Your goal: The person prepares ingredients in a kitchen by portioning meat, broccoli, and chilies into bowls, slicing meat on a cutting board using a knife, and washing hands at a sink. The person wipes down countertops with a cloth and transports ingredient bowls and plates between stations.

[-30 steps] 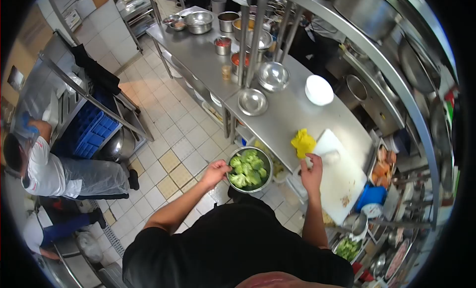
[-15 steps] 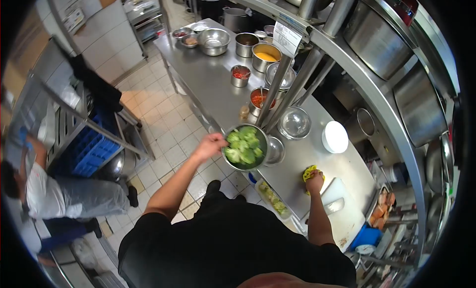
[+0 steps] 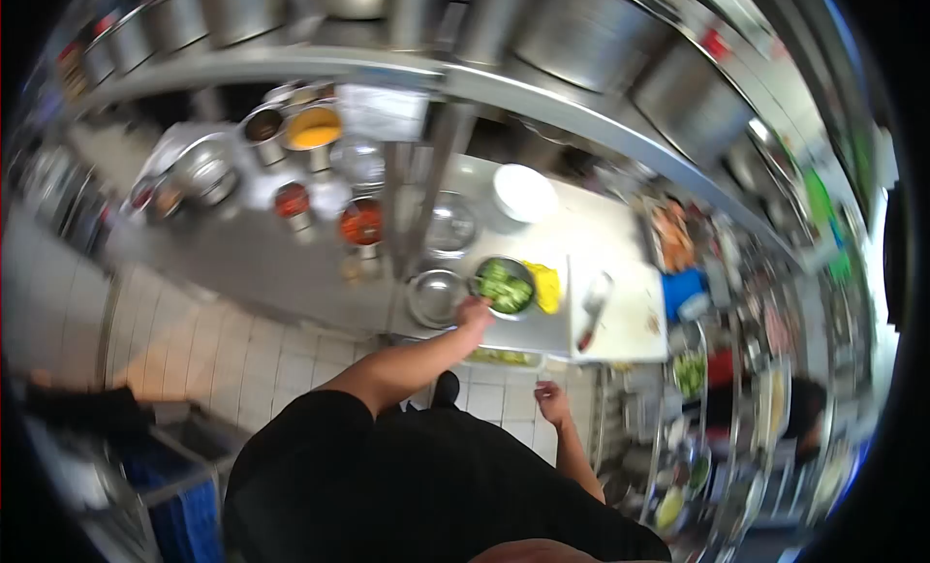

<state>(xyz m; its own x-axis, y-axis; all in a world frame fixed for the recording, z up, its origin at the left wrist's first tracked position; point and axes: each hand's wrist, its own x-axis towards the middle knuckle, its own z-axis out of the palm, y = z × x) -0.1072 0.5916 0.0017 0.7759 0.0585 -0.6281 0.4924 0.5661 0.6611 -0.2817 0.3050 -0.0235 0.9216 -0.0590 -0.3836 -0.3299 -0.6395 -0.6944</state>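
Note:
My left hand (image 3: 474, 316) is closed on the near-left rim of a round metal bowl. Cut green broccoli (image 3: 504, 288) fills this bowl (image 3: 529, 305), which is at the worktop beside the yellow cloth (image 3: 546, 288). An empty-looking metal bowl (image 3: 434, 298) stands just left of my left hand. My right hand (image 3: 553, 404) hangs in front of the counter edge, apart from everything, its fingers loosely bent and holding nothing visible. Right of the cloth, a knife (image 3: 593, 311) lies on the white cutting board (image 3: 632, 316).
A tray of broccoli pieces (image 3: 506, 358) sits low at the counter's front edge. Pots of red sauce (image 3: 361, 222) and yellow liquid (image 3: 315, 129) stand at the back left. A white bowl (image 3: 524, 193) is behind. An overhead shelf (image 3: 542, 96) with large pots spans the counter.
My view has swung to the right. My left hand has brought the broccoli bowl from over the counter's edge to beside the yellow cloth. My right hand has let go of the cloth and drawn back.

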